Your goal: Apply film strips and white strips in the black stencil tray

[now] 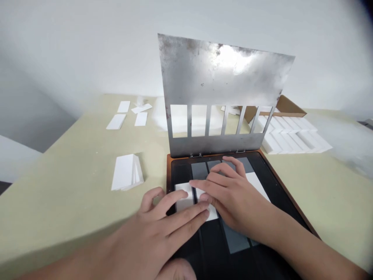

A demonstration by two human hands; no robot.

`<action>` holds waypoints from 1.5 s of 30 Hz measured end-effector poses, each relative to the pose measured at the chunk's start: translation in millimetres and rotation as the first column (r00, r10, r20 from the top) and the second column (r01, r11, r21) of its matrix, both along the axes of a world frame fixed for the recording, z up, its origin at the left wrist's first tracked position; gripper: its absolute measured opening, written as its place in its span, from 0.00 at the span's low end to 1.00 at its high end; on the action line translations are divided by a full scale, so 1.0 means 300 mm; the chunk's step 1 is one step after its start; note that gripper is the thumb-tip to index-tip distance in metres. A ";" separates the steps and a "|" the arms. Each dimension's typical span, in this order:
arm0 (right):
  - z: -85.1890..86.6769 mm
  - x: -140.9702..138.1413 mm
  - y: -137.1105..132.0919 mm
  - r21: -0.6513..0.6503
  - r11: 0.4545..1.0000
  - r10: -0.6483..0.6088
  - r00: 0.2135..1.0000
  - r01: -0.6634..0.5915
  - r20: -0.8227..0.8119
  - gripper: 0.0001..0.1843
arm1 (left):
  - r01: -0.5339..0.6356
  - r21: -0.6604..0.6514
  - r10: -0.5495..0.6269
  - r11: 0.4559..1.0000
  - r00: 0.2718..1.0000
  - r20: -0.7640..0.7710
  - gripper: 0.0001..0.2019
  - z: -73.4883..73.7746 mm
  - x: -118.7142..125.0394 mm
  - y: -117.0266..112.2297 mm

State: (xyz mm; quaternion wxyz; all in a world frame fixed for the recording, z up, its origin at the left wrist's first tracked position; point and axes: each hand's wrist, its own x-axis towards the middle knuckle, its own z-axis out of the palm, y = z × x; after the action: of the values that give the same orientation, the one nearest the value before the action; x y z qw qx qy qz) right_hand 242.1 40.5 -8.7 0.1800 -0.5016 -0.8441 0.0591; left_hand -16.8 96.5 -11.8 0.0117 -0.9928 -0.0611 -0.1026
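A black tray (pixel 279 186) with an orange-brown rim lies in front of me, with grey rectangular slots in its floor. A metal stencil lid (pixel 221 77) with several rectangular cut-outs stands hinged upright at its far edge. White rectangular cards (pixel 183 189) lie in the left slots, and another white card (pixel 256 184) shows at the right. My left hand (pixel 163 225) lies flat with fingers stretched across the left cards. My right hand (pixel 230 190) rests flat on the middle slots, its fingertips touching a white card (pixel 201 193).
A stack of white cards (pixel 126 172) lies on the beige table (pixel 72 186) left of the tray. Loose cards (pixel 129 114) lie further back left. Rows of white cards (pixel 294 134) and an open cardboard box (pixel 288 107) sit at the back right.
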 end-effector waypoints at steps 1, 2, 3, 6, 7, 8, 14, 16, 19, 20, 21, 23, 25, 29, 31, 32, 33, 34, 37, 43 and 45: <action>0.003 -0.001 -0.001 0.008 1.000 -0.025 0.999 0.025 0.022 0.20 | 0.000 -0.009 0.000 1.000 1.000 -0.001 0.35 0.002 0.001 0.000; 0.004 -0.002 -0.001 0.021 0.998 -0.061 0.997 0.060 0.053 0.22 | 0.000 -0.017 0.000 1.000 1.000 0.002 0.35 0.003 0.002 0.000; 0.003 -0.003 0.000 0.035 0.995 -0.100 0.991 0.097 0.087 0.25 | -0.002 -0.026 0.003 1.000 1.000 0.008 0.35 0.004 0.003 0.000; -0.005 -0.004 0.001 0.043 0.988 -0.156 0.973 0.150 0.173 0.28 | -0.019 -0.060 0.021 0.998 0.999 0.042 0.32 0.004 0.004 -0.001; -0.008 -0.003 0.000 0.033 0.988 -0.153 0.971 0.149 0.182 0.27 | -0.023 -0.076 0.026 0.997 0.999 0.044 0.32 0.003 0.004 -0.001; -0.010 -0.003 0.000 0.027 0.989 -0.148 0.973 0.146 0.178 0.26 | -0.023 -0.089 0.027 0.996 0.999 0.043 0.32 0.001 0.003 -0.002; -0.011 -0.001 -0.002 0.059 0.990 -0.130 0.991 0.128 0.038 0.10 | -0.001 -0.087 0.000 0.996 1.000 -0.015 0.36 -0.003 0.002 0.000; -0.009 -0.002 0.000 0.067 0.991 -0.119 0.993 0.119 -0.002 0.07 | -0.001 -0.078 0.001 0.997 1.000 -0.008 0.35 -0.001 0.004 0.000; -0.006 -0.001 0.002 0.088 0.989 -0.118 0.993 0.119 -0.016 0.15 | -0.008 -0.076 0.010 0.997 1.000 0.021 0.33 0.003 0.006 -0.001; -0.004 -0.001 0.003 0.096 0.988 -0.117 0.993 0.118 -0.015 0.18 | -0.007 -0.071 0.009 0.997 1.000 0.024 0.32 0.004 0.007 -0.002; -0.003 0.000 0.003 0.107 0.988 -0.113 0.994 0.114 -0.014 0.19 | -0.006 -0.062 0.008 0.998 1.000 0.029 0.32 0.004 0.007 -0.003; -0.002 0.004 0.003 0.126 0.987 -0.096 0.995 0.097 -0.014 0.15 | -0.023 -0.051 0.026 0.998 0.998 0.059 0.32 0.000 0.007 -0.005; 0.000 0.008 0.002 0.146 0.987 -0.069 0.997 0.071 -0.019 0.09 | -0.057 -0.055 0.063 0.997 0.992 0.113 0.31 -0.008 0.006 -0.007; 0.001 0.015 -0.004 0.185 0.982 -0.024 1.000 0.024 -0.005 0.09 | -0.097 -0.070 0.107 0.993 0.984 0.144 0.28 -0.020 0.000 -0.010; -0.001 0.017 -0.008 0.205 0.979 -0.012 1.000 0.010 0.009 0.09 | -0.103 -0.076 0.112 0.992 0.986 0.124 0.27 -0.022 -0.002 -0.009; -0.002 0.018 -0.009 0.212 0.977 -0.009 1.000 0.006 0.016 0.09 | -0.103 -0.080 0.112 0.991 0.987 0.117 0.27 -0.022 -0.002 -0.009; -0.003 0.019 -0.010 0.215 0.977 -0.008 1.000 0.004 0.021 0.10 | -0.101 -0.083 0.110 0.991 0.988 0.110 0.27 -0.022 -0.003 -0.008; -0.005 0.020 -0.011 0.214 0.977 -0.007 1.000 0.002 0.025 0.10 | -0.099 -0.086 0.107 0.991 0.989 0.102 0.27 -0.022 -0.003 -0.008; -0.009 0.022 -0.012 0.213 0.977 -0.003 1.000 -0.003 0.031 0.10 | -0.097 -0.087 0.104 0.991 0.992 0.076 0.27 -0.022 -0.005 -0.006; -0.006 0.023 -0.017 0.167 0.986 -0.011 0.999 0.003 0.045 0.11 | -0.087 -0.078 0.089 0.993 0.996 0.025 0.31 -0.018 -0.004 -0.001; -0.003 0.022 -0.018 0.160 0.987 -0.009 0.999 0.002 0.045 0.11 | -0.079 -0.060 0.080 0.995 0.997 0.011 0.32 -0.016 -0.003 0.000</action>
State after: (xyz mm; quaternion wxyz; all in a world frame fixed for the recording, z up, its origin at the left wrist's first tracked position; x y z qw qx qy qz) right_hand 248.7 35.0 -9.6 0.2004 -0.4891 -0.8486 -0.0208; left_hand -17.6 96.6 -16.6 -0.0141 -0.9888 -0.1036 -0.1066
